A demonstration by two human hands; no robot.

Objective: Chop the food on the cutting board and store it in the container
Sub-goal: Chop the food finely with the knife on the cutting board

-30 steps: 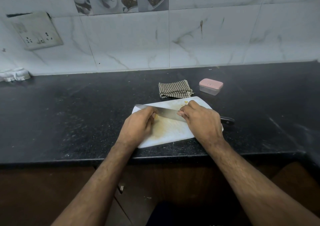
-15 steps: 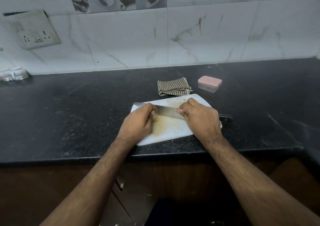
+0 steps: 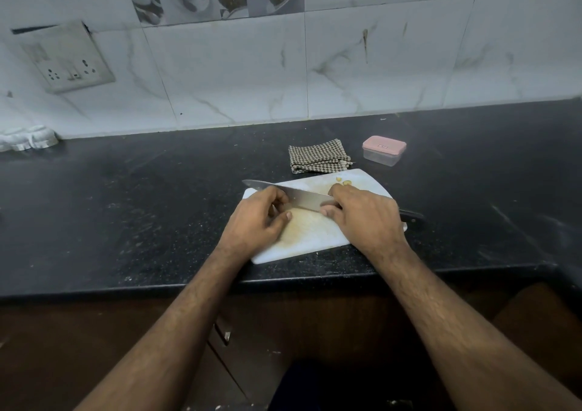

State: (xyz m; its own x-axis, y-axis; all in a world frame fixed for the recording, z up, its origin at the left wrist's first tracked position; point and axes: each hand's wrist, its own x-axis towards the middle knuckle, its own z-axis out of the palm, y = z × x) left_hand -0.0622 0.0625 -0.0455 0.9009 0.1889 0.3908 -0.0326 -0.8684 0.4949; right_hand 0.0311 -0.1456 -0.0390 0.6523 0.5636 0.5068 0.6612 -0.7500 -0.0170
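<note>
A shiny metal knife blade [image 3: 302, 198] crosses a stained white plastic cutting board [image 3: 315, 237] on speckled, polished black stone countertop [image 3: 126, 206].

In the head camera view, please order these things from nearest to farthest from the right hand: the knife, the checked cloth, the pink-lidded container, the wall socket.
From the right hand:
1. Knife: held in it, over the cutting board.
2. Checked cloth: behind the board.
3. Pink-lidded container: back right; nearly as close as the cloth, too close to call.
4. Wall socket: far left, on the wall.

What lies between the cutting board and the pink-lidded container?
In the head view, only bare black counter lies between the cutting board and the container; the checked cloth sits off to the left.
</note>
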